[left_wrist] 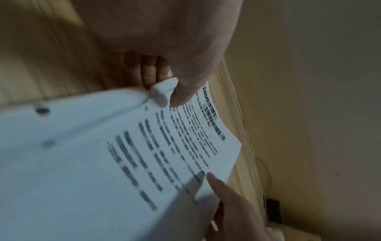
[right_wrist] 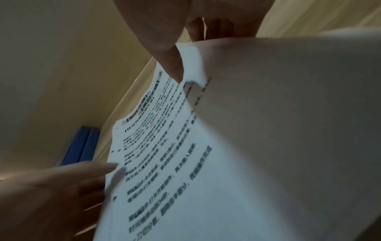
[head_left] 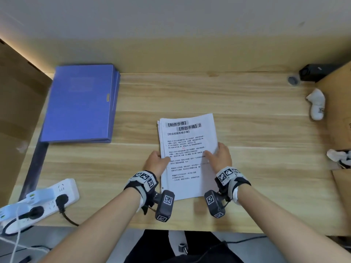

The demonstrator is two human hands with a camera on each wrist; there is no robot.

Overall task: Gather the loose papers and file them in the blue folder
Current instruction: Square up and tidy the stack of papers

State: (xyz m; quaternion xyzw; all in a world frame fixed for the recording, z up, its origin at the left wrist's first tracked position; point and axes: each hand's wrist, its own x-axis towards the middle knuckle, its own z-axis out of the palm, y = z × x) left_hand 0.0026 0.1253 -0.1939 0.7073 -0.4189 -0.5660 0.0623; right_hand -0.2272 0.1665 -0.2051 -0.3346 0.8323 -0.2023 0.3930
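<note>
A stack of printed white papers point(head_left: 187, 149) is held over the middle of the wooden desk point(head_left: 247, 130), both hands on its long edges. My left hand point(head_left: 158, 161) pinches the left edge, thumb on top and fingers underneath; in the left wrist view that hand point(left_wrist: 175, 76) curls the papers' point(left_wrist: 103, 163) edge. My right hand point(head_left: 220, 156) pinches the right edge the same way; its thumb lies on the papers point(right_wrist: 185, 154) in the right wrist view. The blue folder point(head_left: 81, 103) lies shut at the desk's back left, also visible as a blue folder point(right_wrist: 81, 145) edge.
A white power strip point(head_left: 47, 198) with plugs and cables sits at the front left. A black device point(head_left: 317, 72) stands at the back right corner, with white crumpled items point(head_left: 316, 103) and cardboard point(head_left: 338, 111) along the right side. A cardboard panel bounds the left.
</note>
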